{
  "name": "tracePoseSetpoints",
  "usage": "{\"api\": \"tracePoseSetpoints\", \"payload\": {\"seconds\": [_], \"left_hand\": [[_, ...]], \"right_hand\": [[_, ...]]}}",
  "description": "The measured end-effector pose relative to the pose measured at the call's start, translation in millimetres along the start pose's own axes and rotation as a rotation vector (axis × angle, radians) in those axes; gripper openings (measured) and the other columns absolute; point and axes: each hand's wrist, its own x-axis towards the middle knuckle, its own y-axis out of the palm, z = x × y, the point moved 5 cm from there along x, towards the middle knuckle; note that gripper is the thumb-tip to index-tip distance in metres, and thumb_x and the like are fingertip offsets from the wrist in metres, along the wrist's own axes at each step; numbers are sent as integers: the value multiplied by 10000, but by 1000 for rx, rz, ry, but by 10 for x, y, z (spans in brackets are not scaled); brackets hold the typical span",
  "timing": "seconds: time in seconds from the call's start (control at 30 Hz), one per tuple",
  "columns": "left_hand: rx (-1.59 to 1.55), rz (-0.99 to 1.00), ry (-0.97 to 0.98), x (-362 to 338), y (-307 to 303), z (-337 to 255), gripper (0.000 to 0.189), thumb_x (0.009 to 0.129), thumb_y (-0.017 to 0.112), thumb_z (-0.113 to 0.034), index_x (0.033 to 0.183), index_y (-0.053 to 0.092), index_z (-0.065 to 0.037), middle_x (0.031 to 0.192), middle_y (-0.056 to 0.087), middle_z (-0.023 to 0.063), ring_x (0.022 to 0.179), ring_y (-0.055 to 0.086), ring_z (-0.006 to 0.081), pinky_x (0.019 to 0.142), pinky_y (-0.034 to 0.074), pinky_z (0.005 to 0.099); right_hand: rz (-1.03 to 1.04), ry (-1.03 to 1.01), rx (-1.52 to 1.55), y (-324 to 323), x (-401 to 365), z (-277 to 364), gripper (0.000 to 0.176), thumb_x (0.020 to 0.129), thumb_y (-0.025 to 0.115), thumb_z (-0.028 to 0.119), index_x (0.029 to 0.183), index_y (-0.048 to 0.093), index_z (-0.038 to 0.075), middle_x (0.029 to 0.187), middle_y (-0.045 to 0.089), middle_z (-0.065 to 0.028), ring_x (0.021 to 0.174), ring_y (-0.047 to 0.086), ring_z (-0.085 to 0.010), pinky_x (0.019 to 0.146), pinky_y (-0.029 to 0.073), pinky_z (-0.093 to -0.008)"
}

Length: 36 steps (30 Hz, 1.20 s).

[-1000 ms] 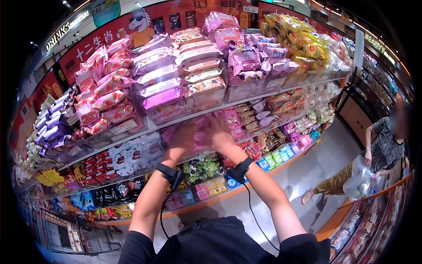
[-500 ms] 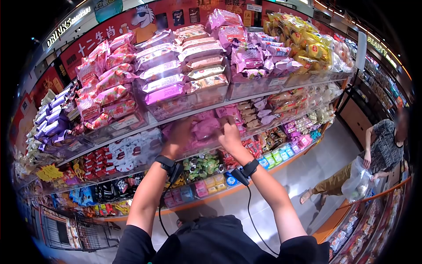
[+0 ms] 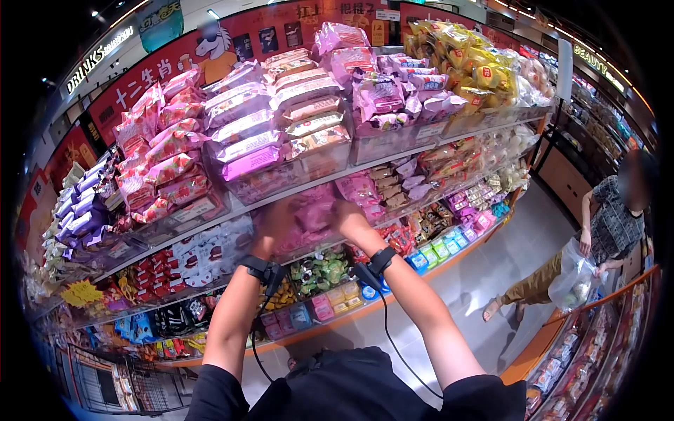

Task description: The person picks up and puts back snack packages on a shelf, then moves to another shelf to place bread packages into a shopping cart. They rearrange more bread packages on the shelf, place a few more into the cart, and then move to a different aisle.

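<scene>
On the second shelf, a shiny pink snack packet (image 3: 313, 209) sits between my two hands and looks slightly blurred. My left hand (image 3: 275, 221) is at its left side, the fingers smeared by motion and in shadow. At the right side, my right hand (image 3: 349, 216) has its fingers curled in against the packet's edge. Its fingertips are partly hidden in the shade. More pink packets (image 3: 360, 189) lie just right of my right hand. Each wrist wears a black strap with a cabled device.
Above my hands, a clear-walled upper shelf (image 3: 302, 172) holds stacked snack packs. Green-wrapped sweets (image 3: 323, 272) fill a lower tier. A person (image 3: 607, 217) with a plastic bag stands in the aisle at right. A wire cart (image 3: 116, 382) is at lower left.
The view has shifted a little, so the shelves appear further left and lower. Both hands stay around the pink packet, and my right hand's fingers are now more shaded and blurred.
</scene>
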Motion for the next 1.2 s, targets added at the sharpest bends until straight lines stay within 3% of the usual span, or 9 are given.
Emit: {"api": "tracePoseSetpoints", "payload": {"seconds": [0.13, 0.23, 0.27, 0.47, 0.63, 0.67, 0.8, 1.0, 1.2], "left_hand": [[84, 51, -24, 15, -25, -8, 194, 967, 527, -55, 1114, 651, -31, 941, 663, 106, 861, 606, 143, 769, 490, 301], [-101, 179, -218, -8, -42, -300, 229, 977, 567, -168, 1130, 634, -12, 917, 660, 105, 842, 601, 139, 760, 491, 310], [-76, 194, -196, 6, 20, -122, 299, 909, 655, -196, 1140, 627, -7, 966, 669, 142, 875, 632, 203, 779, 496, 342], [387, 168, 188, -36, 70, -388, 523, 777, 733, -172, 1252, 562, -32, 1185, 617, 203, 1094, 573, 389, 959, 440, 448], [360, 82, 192, -111, 115, -263, 486, 780, 731, -191, 1201, 561, -16, 1303, 559, 197, 1136, 551, 391, 987, 422, 456], [318, 95, 177, -134, 121, -347, 468, 779, 731, -194, 1179, 568, -13, 1317, 551, 197, 1134, 553, 389, 982, 426, 454], [350, 23, 281, -155, 70, -382, 359, 802, 711, -161, 1105, 585, -15, 1189, 615, 190, 1047, 597, 368, 917, 471, 418], [209, 37, 121, -58, 167, 67, 202, 792, 631, -16, 993, 615, -31, 981, 659, 173, 889, 638, 360, 812, 496, 428], [566, -32, 259, -105, 98, -401, 216, 724, 583, 20, 920, 593, -70, 948, 659, 151, 880, 595, 390, 754, 468, 472]], "right_hand": [[134, 49, -106, 68, 100, -81, 377, 780, 734, 356, 949, 696, 20, 958, 683, -241, 940, 654, -414, 807, 526, -476], [161, 52, -235, 125, 91, -62, 373, 778, 732, 366, 931, 716, 25, 963, 691, -231, 932, 666, -402, 798, 538, -472], [172, 86, -283, 168, 109, -53, 371, 778, 724, 373, 924, 724, 32, 963, 694, -227, 925, 674, -393, 795, 547, -470], [208, 80, -224, 167, 26, -15, 400, 761, 734, 373, 949, 713, 21, 975, 695, -224, 935, 673, -389, 807, 553, -453], [108, 151, -161, -7, -112, 246, 478, 788, 707, 296, 1171, 555, 53, 1072, 671, -207, 1009, 644, -400, 815, 539, -464], [63, 122, -152, 26, -101, 251, 425, 792, 699, 285, 1138, 581, 69, 1051, 675, -194, 985, 648, -392, 801, 536, -460], [-105, 13, -126, 193, -72, 83, 231, 807, 668, 244, 1008, 683, 132, 969, 693, -145, 886, 663, -358, 747, 527, -443], [-155, -197, -111, 133, -130, 42, 213, 825, 620, 185, 1002, 592, 71, 888, 663, -175, 841, 653, -385, 694, 514, -495], [-259, -189, -160, 58, -85, 162, 222, 802, 569, 95, 1022, 584, 69, 909, 651, -189, 820, 655, -395, 672, 520, -496]]}}
